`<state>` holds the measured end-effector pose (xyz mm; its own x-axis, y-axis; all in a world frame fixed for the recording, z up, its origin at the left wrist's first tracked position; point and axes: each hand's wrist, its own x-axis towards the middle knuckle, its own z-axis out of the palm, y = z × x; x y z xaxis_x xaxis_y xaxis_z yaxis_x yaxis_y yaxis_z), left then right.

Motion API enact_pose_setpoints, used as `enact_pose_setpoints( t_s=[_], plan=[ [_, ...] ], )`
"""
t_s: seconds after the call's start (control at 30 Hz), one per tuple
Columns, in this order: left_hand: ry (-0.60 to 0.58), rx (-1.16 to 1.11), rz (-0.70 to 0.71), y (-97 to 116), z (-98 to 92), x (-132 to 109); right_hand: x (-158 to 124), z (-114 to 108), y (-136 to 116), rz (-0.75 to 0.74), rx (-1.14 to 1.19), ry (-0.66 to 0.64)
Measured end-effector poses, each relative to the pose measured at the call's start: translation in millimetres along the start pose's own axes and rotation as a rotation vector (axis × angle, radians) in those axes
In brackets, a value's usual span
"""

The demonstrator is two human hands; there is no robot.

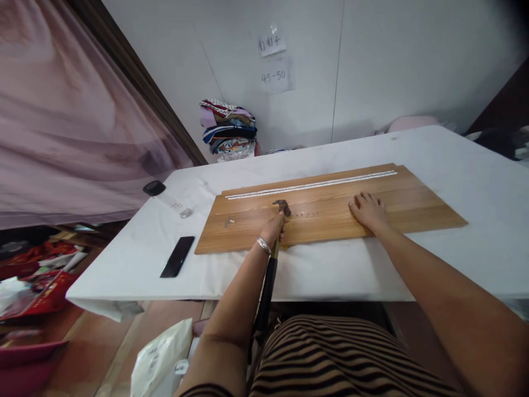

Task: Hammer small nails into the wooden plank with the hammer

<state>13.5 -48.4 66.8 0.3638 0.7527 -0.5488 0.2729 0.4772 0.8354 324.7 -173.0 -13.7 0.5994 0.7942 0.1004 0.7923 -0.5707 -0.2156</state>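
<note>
My left hand (pixel 273 229), with a bracelet at the wrist, is closed around the handle of a claw hammer (pixel 282 205) just below its head. The black grip of the handle runs back under my forearm. Beneath the hammer head lies a wood-grain board (pixel 248 223) on the table. A row of small dark points, which look like nails (pixel 308 214), extends to the right of the hammer. On the board's right half my right hand (pixel 368 210) rests with its fingers apart. A few loose nails (pixel 230 221) lie at the board's left end.
Two white strips (pixel 309 186) run along the far part of the board. To its left are a black phone (pixel 177 256) and a clear bottle (pixel 165 197) lying on the white-covered table (pixel 351 270). Folded clothes (pixel 229 129) are stacked by the wall; a white bag (pixel 161 358) stands below.
</note>
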Motion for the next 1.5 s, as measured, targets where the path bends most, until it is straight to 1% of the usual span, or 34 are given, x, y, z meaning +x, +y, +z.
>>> enact_pose_setpoints(
  t_s=[0.17,0.33,0.47,0.73,0.9,1.17,1.3,1.5],
  plan=[
    [-0.014,-0.004,0.001,-2.6,-2.7,4.6,0.3,1.1,1.2,-0.008,0.009,0.009],
    [-0.025,-0.013,-0.01,-0.1,-0.8,2.8,0.1,-0.5,0.4,-0.003,0.01,0.0],
    [-0.011,0.013,-0.009,1.9,0.6,1.0,0.1,-1.3,-0.4,0.003,0.007,-0.018],
    [-0.006,0.016,0.018,1.2,-0.8,2.5,-1.2,-1.8,-1.0,0.004,0.009,-0.004],
    [-0.007,0.026,-0.001,1.7,0.0,1.7,-1.8,-3.4,-1.4,0.006,0.017,-0.005],
    [-0.006,0.009,0.009,3.2,0.6,1.5,-1.2,-2.0,0.4,0.0,0.017,-0.009],
    [-0.007,0.02,0.007,3.3,0.7,1.1,-0.2,0.2,1.5,0.0,0.027,0.01],
    [0.003,0.05,0.009,2.9,0.6,2.6,0.0,-0.1,0.5,0.012,0.03,-0.006]
  ],
)
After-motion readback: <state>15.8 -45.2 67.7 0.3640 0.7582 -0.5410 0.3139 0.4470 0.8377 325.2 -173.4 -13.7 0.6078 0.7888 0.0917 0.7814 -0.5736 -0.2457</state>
